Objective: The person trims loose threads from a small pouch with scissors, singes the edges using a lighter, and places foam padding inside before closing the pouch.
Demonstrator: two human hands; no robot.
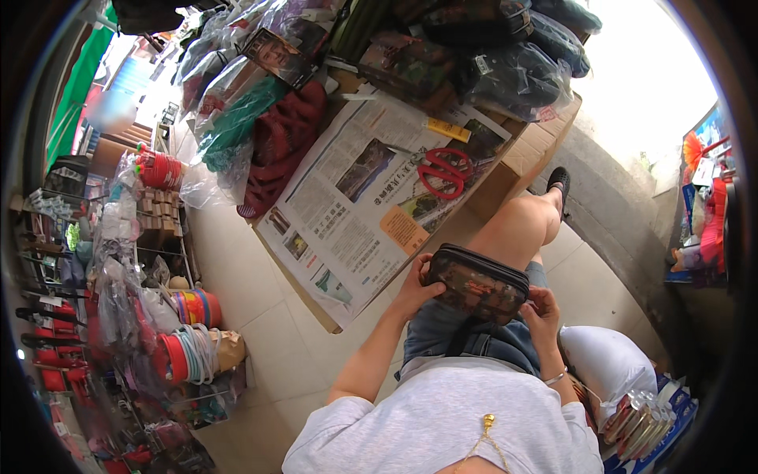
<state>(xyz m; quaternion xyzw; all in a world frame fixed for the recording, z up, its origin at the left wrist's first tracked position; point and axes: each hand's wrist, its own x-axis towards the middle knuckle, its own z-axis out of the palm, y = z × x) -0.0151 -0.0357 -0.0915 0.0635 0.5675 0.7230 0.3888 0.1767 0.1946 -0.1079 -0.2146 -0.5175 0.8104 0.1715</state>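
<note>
A small camouflage zip pouch (478, 284) rests over my lap, its dark zipper edge upward. My left hand (418, 284) grips its left end, with the thumb across the front. At its right end, my right hand (541, 312) has fingers closed on the pouch's edge; whether they pinch a zipper pull is too small to tell. Beyond the pouch, a newspaper (347, 229) covers a cardboard surface, with red-handled scissors (434, 186) and a yellow item (448, 129) lying on it.
Bagged red sandals (280, 146), teal bagged goods (241, 126) and dark packages (517, 79) crowd the cardboard's back. Shelves of goods, coiled hoses (197, 355) and buckets line the left. A white sack (608, 359) sits at my right. A doorway step (616, 237) lies to the right.
</note>
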